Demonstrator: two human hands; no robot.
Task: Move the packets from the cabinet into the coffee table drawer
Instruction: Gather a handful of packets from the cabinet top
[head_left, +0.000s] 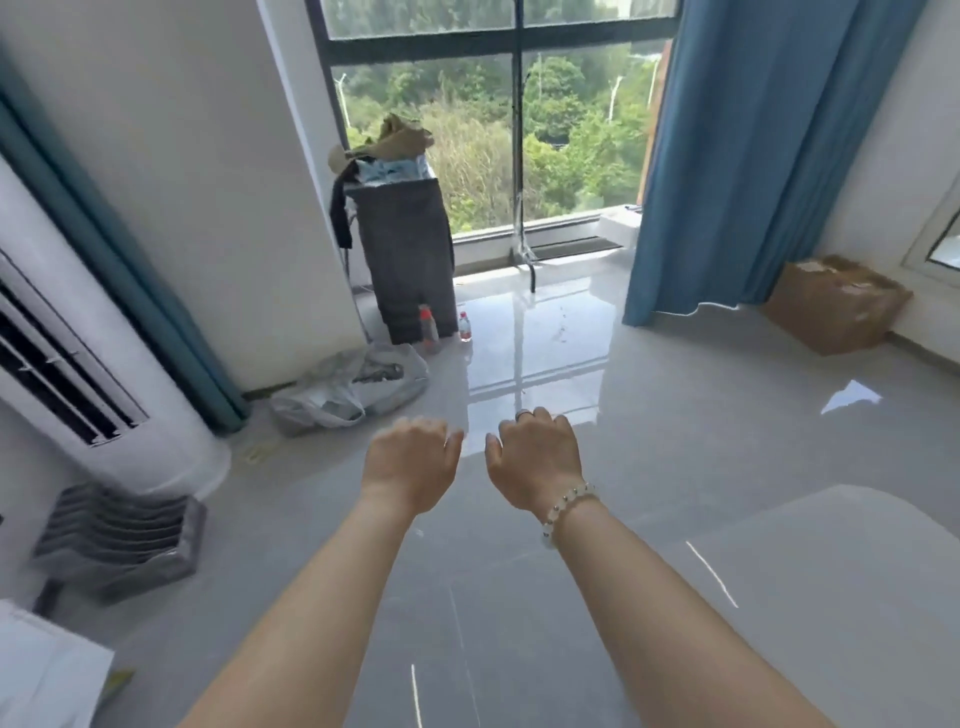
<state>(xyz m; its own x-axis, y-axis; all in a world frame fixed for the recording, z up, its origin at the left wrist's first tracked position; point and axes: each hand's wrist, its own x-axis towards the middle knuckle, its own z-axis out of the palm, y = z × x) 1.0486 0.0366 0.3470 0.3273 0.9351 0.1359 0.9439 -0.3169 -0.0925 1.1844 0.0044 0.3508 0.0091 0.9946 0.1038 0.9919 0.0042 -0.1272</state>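
Left hand (410, 467), right hand (535, 457) hover over glossy floor (685, 415).

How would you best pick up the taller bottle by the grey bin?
Grip the taller bottle round its middle, coming from the open floor in front. It stands upright, so its round body offers two opposite sides; the bin is close behind it and the smaller bottle stands beside it.

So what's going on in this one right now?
A person holds both arms out over the glossy floor, facing the window. The left hand and right hand hang loosely curled and hold nothing. None of the task's things show in this view.
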